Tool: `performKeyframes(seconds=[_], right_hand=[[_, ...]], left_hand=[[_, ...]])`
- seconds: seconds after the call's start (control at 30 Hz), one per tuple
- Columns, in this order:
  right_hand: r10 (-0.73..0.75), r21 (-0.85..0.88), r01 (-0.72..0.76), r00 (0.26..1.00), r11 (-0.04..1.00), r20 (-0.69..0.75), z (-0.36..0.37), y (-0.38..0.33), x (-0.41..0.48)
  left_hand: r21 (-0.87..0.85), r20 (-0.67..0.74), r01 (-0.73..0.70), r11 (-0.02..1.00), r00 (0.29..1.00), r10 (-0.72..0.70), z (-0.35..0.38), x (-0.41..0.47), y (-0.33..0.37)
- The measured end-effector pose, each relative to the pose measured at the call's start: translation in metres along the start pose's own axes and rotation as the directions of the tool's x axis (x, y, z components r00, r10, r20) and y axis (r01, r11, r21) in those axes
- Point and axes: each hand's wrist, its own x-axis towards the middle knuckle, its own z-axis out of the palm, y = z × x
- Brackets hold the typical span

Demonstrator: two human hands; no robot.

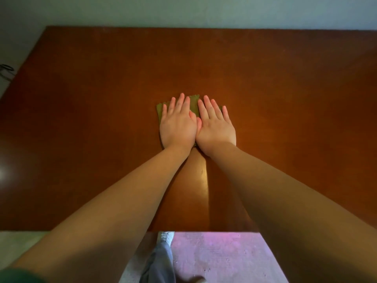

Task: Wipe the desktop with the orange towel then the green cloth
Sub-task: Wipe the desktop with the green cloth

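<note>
green cloth [194,105] — olive | desktop [91,99] — reddish-brown | trouser leg [161,262] grey | shoe [166,236] white

Head view looks down across the desktop [98,94].

Plain indoor room w/ a large polished wood desk [91,94], home or office unclear. Pale bare wall [183,11] runs behind the desk's far edge; rough floor [224,258] shows below its near edge, dark cables [6,69] off its left.
</note>
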Motion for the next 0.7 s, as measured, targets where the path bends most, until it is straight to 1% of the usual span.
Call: performKeyframes(seconds=[0.43, 0.57, 0.7], right_hand=[[-0.075, 0.036, 0.074, 0.997, 0.997, 0.017, 0.012, -0.014, -0.099], [-0.105, 0.048, 0.104, 0.994, 0.993, 0.032, 0.013, -0.015, -0.127], [-0.136, 0.051, 0.134, 0.990, 0.990, 0.041, 0.015, -0.012, -0.152]], left_hand=[[-0.007, -0.015, 0.038, 0.999, 0.999, -0.038, -0.004, -0.107, -0.008], [-0.027, -0.033, 0.077, 0.997, 0.996, -0.077, -0.003, -0.138, -0.009], [-0.004, -0.012, 0.117, 0.993, 0.993, -0.117, -0.004, -0.166, -0.002]])
